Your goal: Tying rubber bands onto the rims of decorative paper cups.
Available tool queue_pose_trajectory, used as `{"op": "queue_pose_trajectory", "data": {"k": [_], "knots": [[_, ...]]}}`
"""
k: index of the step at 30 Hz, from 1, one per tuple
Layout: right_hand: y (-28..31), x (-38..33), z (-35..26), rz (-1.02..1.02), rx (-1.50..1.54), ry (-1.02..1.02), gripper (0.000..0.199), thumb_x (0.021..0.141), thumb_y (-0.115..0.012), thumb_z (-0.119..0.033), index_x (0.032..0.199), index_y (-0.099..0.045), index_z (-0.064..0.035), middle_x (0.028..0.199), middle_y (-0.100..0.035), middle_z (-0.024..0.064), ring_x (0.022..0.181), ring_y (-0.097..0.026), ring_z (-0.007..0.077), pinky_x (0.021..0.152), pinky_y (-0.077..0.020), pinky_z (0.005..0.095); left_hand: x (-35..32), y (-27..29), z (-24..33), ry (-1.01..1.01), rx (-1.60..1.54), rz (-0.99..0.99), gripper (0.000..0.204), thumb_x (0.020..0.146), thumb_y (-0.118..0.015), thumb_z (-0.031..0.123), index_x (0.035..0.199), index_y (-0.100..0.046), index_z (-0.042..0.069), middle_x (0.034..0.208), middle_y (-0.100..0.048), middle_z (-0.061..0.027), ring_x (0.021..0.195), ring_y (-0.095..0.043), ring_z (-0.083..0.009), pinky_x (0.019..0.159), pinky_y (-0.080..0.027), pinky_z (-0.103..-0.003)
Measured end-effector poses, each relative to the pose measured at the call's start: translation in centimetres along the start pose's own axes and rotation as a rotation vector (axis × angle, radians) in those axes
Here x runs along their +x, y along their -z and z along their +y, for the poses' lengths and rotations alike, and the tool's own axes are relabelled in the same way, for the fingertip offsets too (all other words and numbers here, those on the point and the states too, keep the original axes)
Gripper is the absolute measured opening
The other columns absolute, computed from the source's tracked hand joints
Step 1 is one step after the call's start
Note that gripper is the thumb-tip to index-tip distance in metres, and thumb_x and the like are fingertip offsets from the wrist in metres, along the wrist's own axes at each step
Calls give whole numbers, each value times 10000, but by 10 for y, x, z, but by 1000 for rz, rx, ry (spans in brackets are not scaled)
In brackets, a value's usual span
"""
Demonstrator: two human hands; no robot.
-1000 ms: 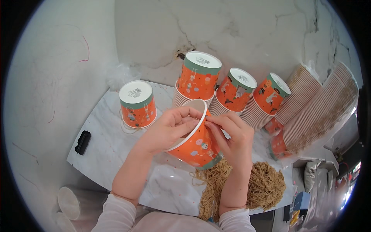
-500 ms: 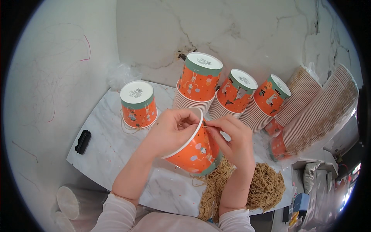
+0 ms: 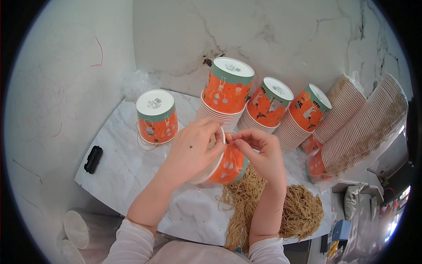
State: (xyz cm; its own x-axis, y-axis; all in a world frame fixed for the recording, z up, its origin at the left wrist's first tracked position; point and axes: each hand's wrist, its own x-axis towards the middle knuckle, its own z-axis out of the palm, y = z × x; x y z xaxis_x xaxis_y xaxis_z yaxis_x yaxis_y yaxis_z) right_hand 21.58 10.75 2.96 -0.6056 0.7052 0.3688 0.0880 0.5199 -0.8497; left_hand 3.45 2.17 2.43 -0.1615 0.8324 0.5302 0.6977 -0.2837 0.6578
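An orange paper cup [image 3: 229, 166] with a green band and a white rim is tilted over the table, its mouth toward my left hand [image 3: 193, 143]. That hand is closed on the rim, with fingers partly inside the cup. At the rim's upper right, my right hand [image 3: 259, 152] pinches what looks like a thin tan string, mostly hidden by the fingertips. Below the cup, a heap of tan strings [image 3: 244, 193] spreads under my right forearm, and a second bundle of strings [image 3: 303, 211] lies to its right.
An upside-down cup [image 3: 158, 125] with a loose string around its base stands at the left. Upside-down cup stacks [image 3: 226, 94] line the back, and bagged cup stacks [image 3: 365, 127] lean at the right. A black clip-like object [image 3: 93, 159] lies near the marble table's [image 3: 132, 176] left edge.
The cup has turned, its mouth now facing more to the left. My left hand has rolled over the rim, its back now showing, and my right fingertips have shifted slightly up and left.
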Motion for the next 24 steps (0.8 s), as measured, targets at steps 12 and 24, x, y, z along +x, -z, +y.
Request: {"op": "queue_pose_trajectory", "data": {"k": [12, 24], "knots": [[-12, -5, -14, -2, -188, -17, 227, 825, -771, -98, 1009, -712, 20, 884, -739, 133, 797, -726, 209, 746, -570, 309, -2, 2, -4, 36, 25, -95, 157, 888, -638, 203, 923, -637, 50, 837, -646, -81, 709, -611, -221, 643, -467, -352], [-12, -4, -12, 5, -296, 70, 127, 827, -741, -63, 926, -719, 14, 850, -717, 134, 743, -712, 273, 697, -571, 339, 2, -9, -36, 63, -164, -224, 226, 934, -623, 199, 1076, -653, 24, 1024, -681, -108, 865, -670, -231, 785, -522, -347]]}}
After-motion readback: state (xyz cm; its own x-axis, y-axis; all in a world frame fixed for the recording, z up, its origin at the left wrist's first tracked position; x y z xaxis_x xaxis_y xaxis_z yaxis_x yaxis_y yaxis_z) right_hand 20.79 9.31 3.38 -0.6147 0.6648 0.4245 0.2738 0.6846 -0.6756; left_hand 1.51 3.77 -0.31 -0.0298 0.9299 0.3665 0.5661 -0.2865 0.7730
